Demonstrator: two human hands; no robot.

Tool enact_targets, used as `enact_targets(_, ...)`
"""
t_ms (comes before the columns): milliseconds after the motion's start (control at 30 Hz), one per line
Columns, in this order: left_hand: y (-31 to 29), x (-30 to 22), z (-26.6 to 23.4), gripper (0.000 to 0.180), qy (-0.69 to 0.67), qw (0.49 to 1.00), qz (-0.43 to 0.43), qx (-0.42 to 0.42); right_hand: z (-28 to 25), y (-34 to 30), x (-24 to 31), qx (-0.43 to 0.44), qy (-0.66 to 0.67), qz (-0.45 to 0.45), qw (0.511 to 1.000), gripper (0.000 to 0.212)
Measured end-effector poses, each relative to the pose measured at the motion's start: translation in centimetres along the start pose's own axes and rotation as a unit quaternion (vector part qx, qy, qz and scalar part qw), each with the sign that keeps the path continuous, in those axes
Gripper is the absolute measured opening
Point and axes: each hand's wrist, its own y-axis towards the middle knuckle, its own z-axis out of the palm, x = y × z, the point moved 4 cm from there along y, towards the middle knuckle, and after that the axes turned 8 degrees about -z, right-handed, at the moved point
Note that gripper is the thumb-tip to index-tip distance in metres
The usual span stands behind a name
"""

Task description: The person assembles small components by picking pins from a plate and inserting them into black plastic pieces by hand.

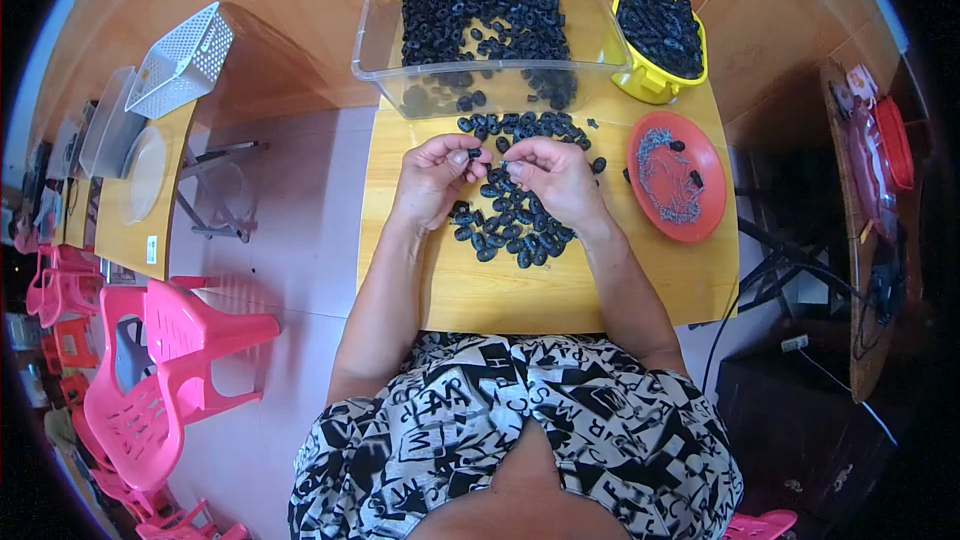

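Above the wooden table, my left hand (432, 180) pinches a small black plastic part (475, 153) between thumb and fingers. Close beside it, my right hand (558, 178) has thumb and forefinger pressed together at the part's right side. Whatever sits in that pinch is too small to name. Under and between both hands spreads a loose pile of black oval plastic parts (520, 230). To the right rests a red plate (710, 205) bearing many tiny grey metal pieces (650, 165) and a couple of black parts.
A clear plastic bin (390, 90) with many black parts stands at the table's (470, 310) far side. Right of it is a yellow basket (655, 90) heaped with black parts. Leftward are a side table (175, 160) with a white basket (180, 60), and pink chairs (185, 330).
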Motion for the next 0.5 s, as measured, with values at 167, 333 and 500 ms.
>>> enact_targets(167, 0.1, 0.4, 0.1, 0.015, -0.021, 1.0, -0.01, 0.007, -0.3, 0.1, -0.4, -0.034, -0.067, -0.028, 0.997, 0.012)
enact_targets(333, 0.2, 0.9, -0.1, 0.014, -0.039, 0.999, -0.014, 0.006, -0.1, 0.1, -0.5, -0.049, -0.006, -0.028, 0.998, 0.014)
enact_targets(500, 0.0, 1.0, 0.2, 0.014, -0.04, 0.999, -0.019, 0.009, 0.3, 0.0, -0.3, -0.053, 0.038, -0.033, 0.997, 0.014)
